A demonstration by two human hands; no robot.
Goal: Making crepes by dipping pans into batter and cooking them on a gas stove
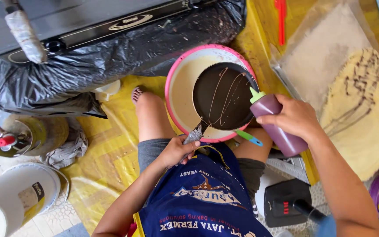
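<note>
I note my left hand clamped on the pan handle, pan over the pink bowl. Right hand grips the bottle, nozzle at the pan's rim. In my judgement: keep pan level, squeeze lightly.

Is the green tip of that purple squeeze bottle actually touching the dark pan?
Cannot tell. In the head view the squeeze bottle's green tip meets the rim of the dark pan in the image, but from above, contact and hovering just over it look alike.
</note>
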